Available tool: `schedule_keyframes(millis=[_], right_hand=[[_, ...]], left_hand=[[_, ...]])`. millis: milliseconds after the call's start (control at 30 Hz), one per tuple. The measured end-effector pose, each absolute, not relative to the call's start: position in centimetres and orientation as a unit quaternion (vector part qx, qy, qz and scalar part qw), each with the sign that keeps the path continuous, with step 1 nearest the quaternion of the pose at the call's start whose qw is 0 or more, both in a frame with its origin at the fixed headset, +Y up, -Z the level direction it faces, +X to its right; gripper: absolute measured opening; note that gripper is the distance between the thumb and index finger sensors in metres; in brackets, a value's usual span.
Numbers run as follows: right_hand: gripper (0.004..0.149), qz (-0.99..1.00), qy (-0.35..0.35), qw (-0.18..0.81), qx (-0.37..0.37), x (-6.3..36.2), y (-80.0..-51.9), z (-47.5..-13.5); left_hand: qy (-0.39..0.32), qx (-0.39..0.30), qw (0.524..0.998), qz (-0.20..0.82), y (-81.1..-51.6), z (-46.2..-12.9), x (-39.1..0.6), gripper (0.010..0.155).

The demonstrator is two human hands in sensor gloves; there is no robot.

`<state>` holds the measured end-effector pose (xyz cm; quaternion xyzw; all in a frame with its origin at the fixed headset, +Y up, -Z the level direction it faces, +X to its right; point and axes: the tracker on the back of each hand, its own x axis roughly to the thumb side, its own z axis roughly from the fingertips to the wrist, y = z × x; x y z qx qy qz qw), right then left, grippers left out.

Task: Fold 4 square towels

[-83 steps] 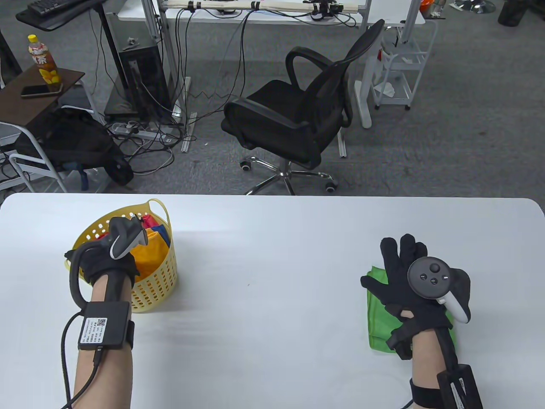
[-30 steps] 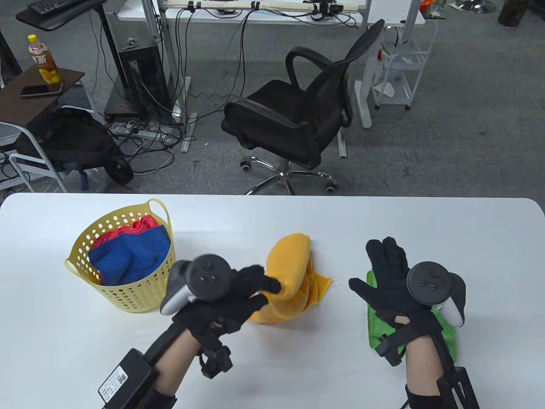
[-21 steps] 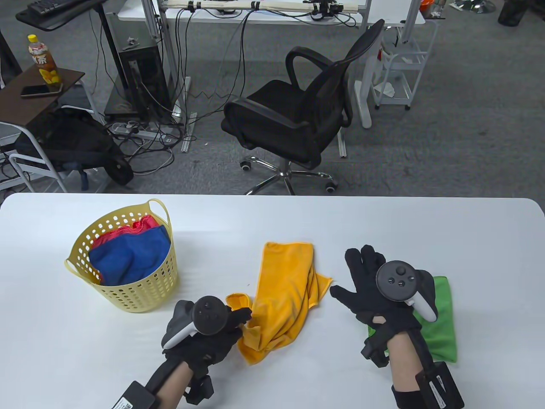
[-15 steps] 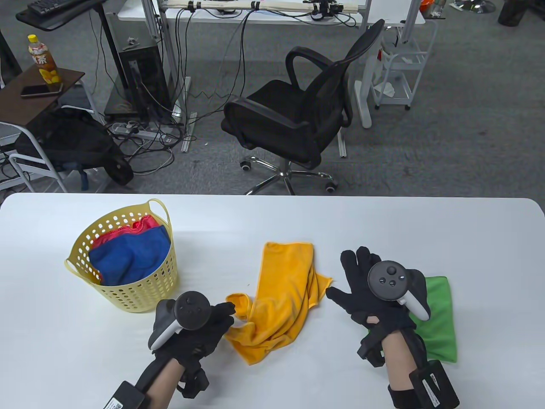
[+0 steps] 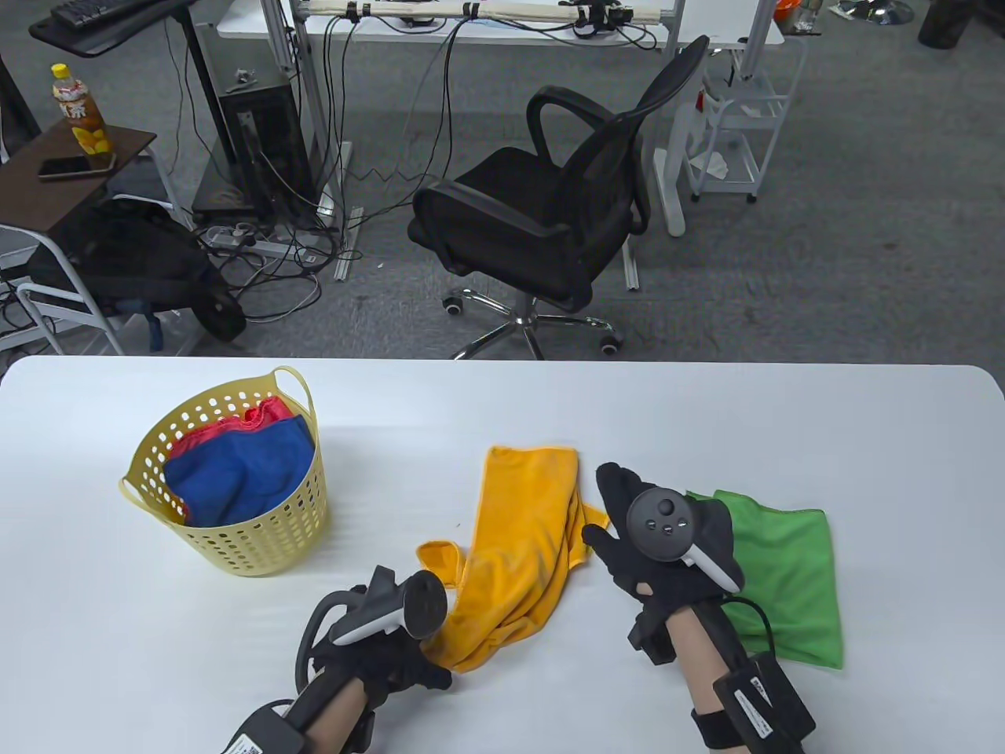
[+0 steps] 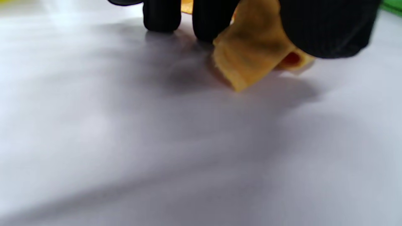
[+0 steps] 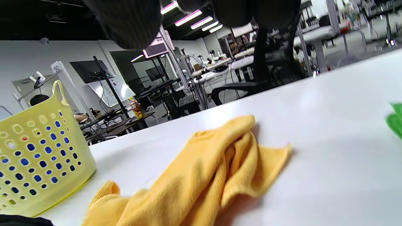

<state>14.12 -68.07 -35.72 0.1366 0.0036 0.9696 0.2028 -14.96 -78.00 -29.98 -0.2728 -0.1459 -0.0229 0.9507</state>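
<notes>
An orange towel lies crumpled mid-table; it also shows in the right wrist view. My left hand pinches its near corner low over the table, and the left wrist view shows that corner held between my fingers. My right hand is open with fingers spread, at the orange towel's right edge; I cannot tell if it touches. A folded green towel lies flat to its right. A blue towel and a red towel sit in the yellow basket.
The basket stands at the table's left, also in the right wrist view. A black office chair stands beyond the table's far edge. The green towel's edge shows in the right wrist view.
My left hand took the orange towel out of the basket, laid it mid-table and pulled its corner toward the near edge. My right hand moved left off the green towel to the orange one.
</notes>
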Motion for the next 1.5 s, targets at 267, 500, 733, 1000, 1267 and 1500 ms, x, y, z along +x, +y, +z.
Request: schedule_keyframes(millis=[267,500,733,1000,1267,1500], right_hand=[[0.065,0.992,0.01,0.051,0.115,5.7,-69.9,-43.4],[0.064,0.987,0.058,-0.092,0.121,0.0,-75.4,-48.6],[0.077,0.968,0.127,-0.15,0.155,-1.7,-79.2,-50.1],[0.045,0.976,0.121,-0.125,0.133,-1.1,-79.0,-49.8],[0.034,0.993,-0.049,0.003,0.11,8.8,-69.5,-46.3],[0.034,0.955,-0.14,0.203,0.164,17.4,-60.8,-38.0]], left_hand=[[-0.12,-0.195,0.972,-0.06,-78.0,-30.2,-14.5,0.044],[-0.143,-0.214,0.965,-0.04,-77.5,-30.2,-15.2,0.043],[-0.163,-0.222,0.959,-0.069,-77.7,-29.6,-13.8,0.043],[-0.159,-0.228,0.959,-0.059,-77.6,-29.8,-14.2,0.045],[-0.097,-0.208,0.973,-0.017,-76.5,-31.5,-17.7,0.051],[-0.07,-0.118,0.989,0.052,-72.1,-31.1,-19.6,0.051]])
